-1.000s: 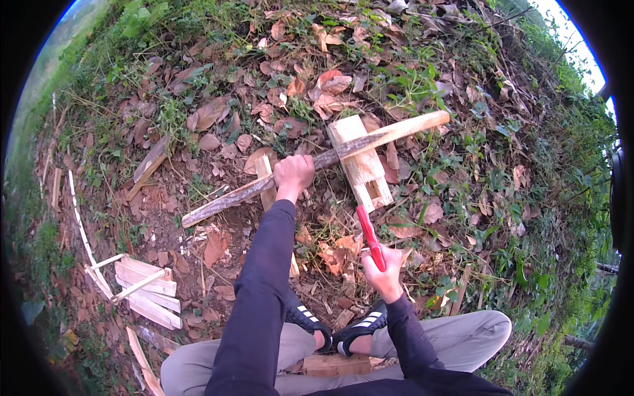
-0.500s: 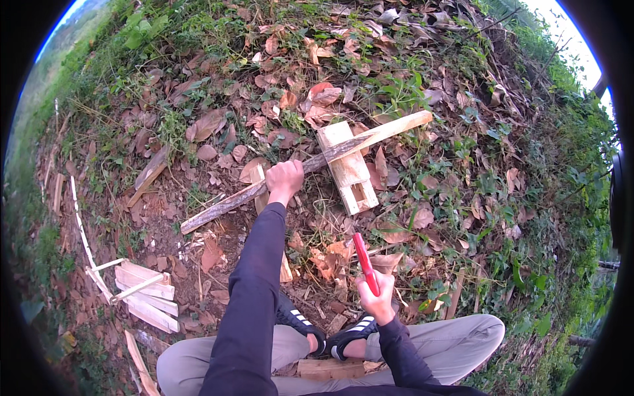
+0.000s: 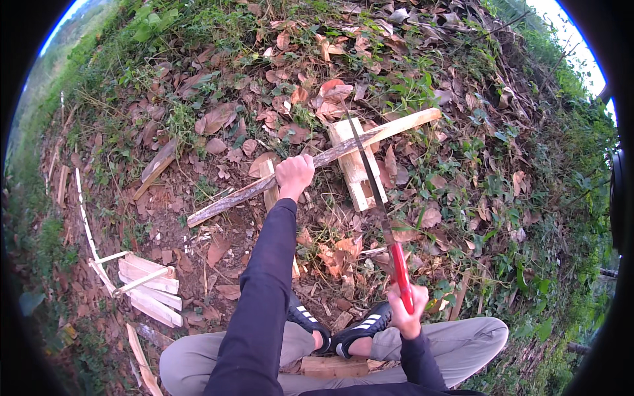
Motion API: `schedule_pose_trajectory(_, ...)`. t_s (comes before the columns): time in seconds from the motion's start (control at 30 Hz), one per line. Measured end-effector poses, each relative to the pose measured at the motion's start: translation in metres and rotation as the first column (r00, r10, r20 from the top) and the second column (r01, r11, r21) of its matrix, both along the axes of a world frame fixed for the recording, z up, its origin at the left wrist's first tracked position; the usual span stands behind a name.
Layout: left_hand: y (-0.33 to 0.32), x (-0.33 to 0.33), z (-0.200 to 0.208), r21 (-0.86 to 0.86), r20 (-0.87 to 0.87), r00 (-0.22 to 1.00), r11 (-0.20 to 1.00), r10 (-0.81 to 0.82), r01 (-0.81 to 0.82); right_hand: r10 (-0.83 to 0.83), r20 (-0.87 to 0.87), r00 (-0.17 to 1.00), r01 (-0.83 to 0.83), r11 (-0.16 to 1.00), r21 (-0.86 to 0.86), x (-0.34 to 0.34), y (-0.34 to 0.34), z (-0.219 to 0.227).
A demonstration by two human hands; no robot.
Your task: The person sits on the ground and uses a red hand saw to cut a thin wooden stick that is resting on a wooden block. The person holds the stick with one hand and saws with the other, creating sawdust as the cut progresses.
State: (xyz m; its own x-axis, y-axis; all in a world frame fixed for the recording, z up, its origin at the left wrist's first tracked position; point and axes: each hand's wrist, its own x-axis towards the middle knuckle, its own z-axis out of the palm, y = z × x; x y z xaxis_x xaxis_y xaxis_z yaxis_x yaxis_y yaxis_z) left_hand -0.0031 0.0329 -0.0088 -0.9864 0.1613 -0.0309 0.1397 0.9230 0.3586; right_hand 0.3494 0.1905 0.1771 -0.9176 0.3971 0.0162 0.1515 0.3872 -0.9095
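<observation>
My left hand [image 3: 294, 175] is closed around a long split stick [image 3: 231, 201], dark with bark at its near end and pale at its far right end. The stick lies slantwise across a pale wooden block [image 3: 352, 173] that has a square notch in its near end. In my right hand [image 3: 408, 310] is a saw [image 3: 401, 267] with a red handle. Its long dark blade points away from me and passes over the stick and the block. Whether the teeth touch the stick, I cannot tell.
To the left, several pale split boards [image 3: 150, 290] lie with thin sticks on them. A bark-edged wood piece [image 3: 157, 168] rests farther off. Another wood piece [image 3: 333, 367] lies between my legs, near my shoes [image 3: 363, 330]. Dry leaves and green plants cover the sloping ground.
My right hand has shifted right and slightly nearer to me. The saw's blade, not discernible before, now shows across the stick and block. My left hand keeps its grip on the stick.
</observation>
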Motion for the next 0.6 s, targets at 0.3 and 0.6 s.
schedule_pose_trajectory(0.3, 0.008, -0.003, 0.008, 0.038, -0.018, 0.999, 0.998, -0.051, 0.051, 0.036, -0.072, 0.997, -0.039, 0.998, -0.049, -0.133, 0.012, -0.11)
schedule_pose_trajectory(0.6, 0.004, -0.001, 0.008, 0.036, 0.034, 0.998, 0.998, -0.044, 0.043, 0.201, -0.051, 0.978, -0.206, 0.97, -0.128, -0.141, 0.006, -0.077)
